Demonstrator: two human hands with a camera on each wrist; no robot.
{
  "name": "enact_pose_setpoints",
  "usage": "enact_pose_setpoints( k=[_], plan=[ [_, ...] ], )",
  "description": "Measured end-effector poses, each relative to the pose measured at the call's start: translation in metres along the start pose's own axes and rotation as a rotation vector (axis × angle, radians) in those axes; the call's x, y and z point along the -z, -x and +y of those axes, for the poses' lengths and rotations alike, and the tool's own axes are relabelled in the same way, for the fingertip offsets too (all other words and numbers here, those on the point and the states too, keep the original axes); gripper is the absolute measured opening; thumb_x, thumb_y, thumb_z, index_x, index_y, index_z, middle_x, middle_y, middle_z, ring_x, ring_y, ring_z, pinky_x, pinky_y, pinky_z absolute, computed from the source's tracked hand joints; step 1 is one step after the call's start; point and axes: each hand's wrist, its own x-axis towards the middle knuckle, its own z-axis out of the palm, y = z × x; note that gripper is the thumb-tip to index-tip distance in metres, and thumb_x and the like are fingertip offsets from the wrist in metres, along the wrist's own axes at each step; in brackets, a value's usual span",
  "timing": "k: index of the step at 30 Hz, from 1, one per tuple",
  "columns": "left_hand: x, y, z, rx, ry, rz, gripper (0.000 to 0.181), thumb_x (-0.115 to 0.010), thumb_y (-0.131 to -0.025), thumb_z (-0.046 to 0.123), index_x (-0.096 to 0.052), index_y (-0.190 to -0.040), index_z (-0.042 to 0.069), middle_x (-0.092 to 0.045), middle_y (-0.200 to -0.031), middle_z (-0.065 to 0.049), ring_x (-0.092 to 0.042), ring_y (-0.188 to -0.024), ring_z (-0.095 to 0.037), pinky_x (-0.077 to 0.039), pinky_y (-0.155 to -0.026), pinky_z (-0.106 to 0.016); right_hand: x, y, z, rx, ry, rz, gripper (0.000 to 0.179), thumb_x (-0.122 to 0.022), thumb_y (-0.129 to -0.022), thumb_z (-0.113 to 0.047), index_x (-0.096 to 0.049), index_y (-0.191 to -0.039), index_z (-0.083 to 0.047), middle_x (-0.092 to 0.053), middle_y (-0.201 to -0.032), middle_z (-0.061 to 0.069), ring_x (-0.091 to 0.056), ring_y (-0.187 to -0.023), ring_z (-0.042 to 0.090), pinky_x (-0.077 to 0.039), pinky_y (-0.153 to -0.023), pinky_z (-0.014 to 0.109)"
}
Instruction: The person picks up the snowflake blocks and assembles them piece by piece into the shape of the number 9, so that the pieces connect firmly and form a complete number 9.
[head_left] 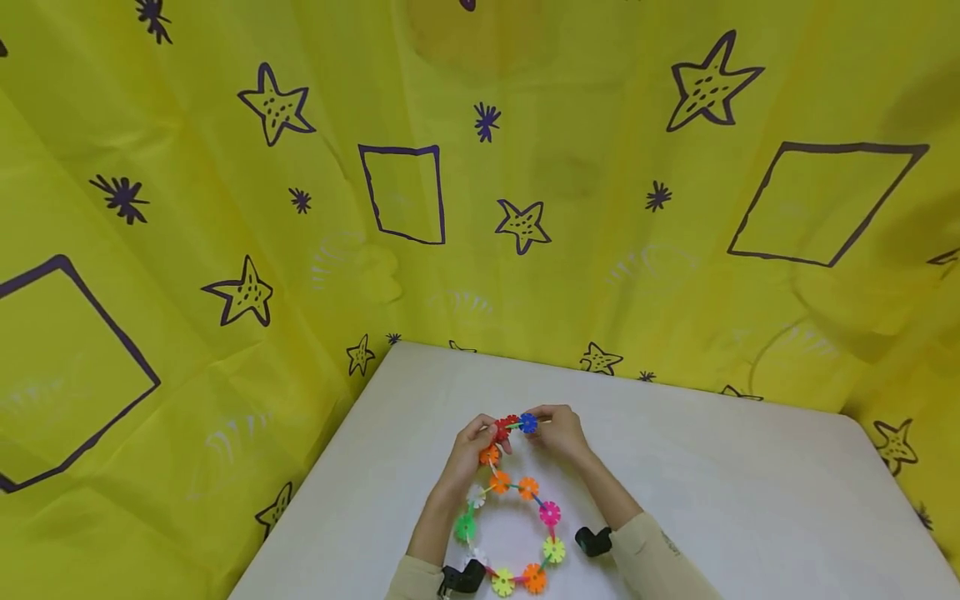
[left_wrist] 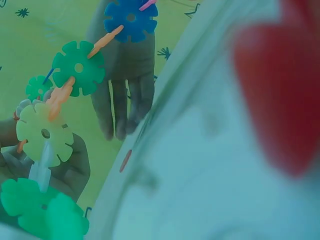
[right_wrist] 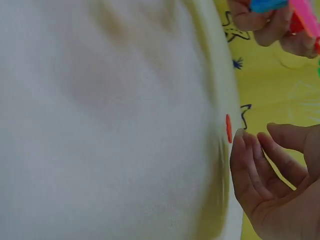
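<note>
My left hand [head_left: 471, 443] grips a chain of notched plastic snowflake discs near a red disc [head_left: 501, 430]. In the left wrist view, its curled fingers [left_wrist: 75, 170] are partly hidden behind a pale yellow disc [left_wrist: 35, 131] and green discs. A blue disc [head_left: 528, 423] at the chain's end overlaps my right fingertips in the head view. Both wrist views show my right hand [right_wrist: 280, 185] with nothing between its thumb and fingers. Below my hands, a loop of the same discs, including a pink disc [head_left: 550, 512] and a green disc [head_left: 465, 527], joins the held end.
A white table [head_left: 720, 483] lies under my hands. A small red piece [right_wrist: 228, 128] is on it, just beyond my right fingertips. Yellow curtains [head_left: 585, 275] with drawn stars hang around the table's back and sides.
</note>
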Motion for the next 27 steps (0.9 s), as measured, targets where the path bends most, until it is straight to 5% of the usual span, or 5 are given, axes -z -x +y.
enact_pose_setpoints(
  k=[6, 10, 15, 21, 27],
  plan=[
    [-0.001, -0.001, 0.0, -0.018, 0.011, -0.019, 0.031, -0.044, -0.113, 0.019, -0.05, -0.114, -0.011, -0.067, -0.083, -0.005, -0.054, -0.062, -0.011, -0.047, -0.06, -0.021, -0.006, -0.011, 0.0, 0.261, 0.485, -0.061, 0.038, -0.077, -0.085, 0.002, -0.073, -0.123, -0.004, -0.072, -0.103, 0.016, -0.066, -0.085, 0.029, -0.056, -0.074, 0.044],
    [-0.003, 0.0, 0.001, -0.01, 0.002, -0.02, 0.033, -0.046, -0.112, 0.022, -0.051, -0.115, -0.01, -0.066, -0.083, -0.005, -0.054, -0.063, -0.012, -0.048, -0.061, -0.022, -0.008, -0.015, 0.001, 0.324, 0.606, -0.074, 0.032, -0.084, -0.086, -0.008, -0.075, -0.116, -0.009, -0.064, -0.097, 0.012, -0.059, -0.086, 0.027, -0.052, -0.079, 0.048],
    [-0.004, 0.0, 0.002, 0.008, -0.005, -0.01, 0.034, -0.046, -0.112, 0.025, -0.053, -0.116, -0.008, -0.067, -0.084, -0.005, -0.053, -0.068, -0.017, -0.049, -0.063, -0.023, -0.009, -0.017, 0.001, 0.266, 0.57, -0.027, 0.023, -0.089, -0.083, -0.01, -0.073, -0.099, -0.006, -0.065, -0.092, 0.01, -0.063, -0.088, 0.027, -0.055, -0.082, 0.047],
    [-0.003, 0.0, 0.003, -0.008, -0.003, -0.008, 0.033, -0.045, -0.112, 0.022, -0.051, -0.115, -0.011, -0.068, -0.083, -0.004, -0.054, -0.066, -0.015, -0.048, -0.062, -0.022, -0.007, -0.014, -0.002, 0.136, 0.356, -0.009, 0.024, -0.085, -0.082, 0.002, -0.066, -0.096, -0.002, -0.067, -0.083, 0.01, -0.065, -0.06, 0.016, -0.055, -0.053, 0.028],
    [0.001, 0.0, 0.0, -0.017, 0.024, -0.012, 0.029, -0.042, -0.113, 0.017, -0.05, -0.114, -0.01, -0.069, -0.086, -0.005, -0.054, -0.066, -0.013, -0.048, -0.062, -0.022, 0.002, -0.007, -0.008, 0.166, 0.257, 0.074, 0.019, -0.073, -0.081, 0.009, -0.075, -0.094, -0.005, -0.07, -0.081, 0.004, -0.068, -0.062, 0.014, -0.056, -0.054, 0.027]
  ],
)
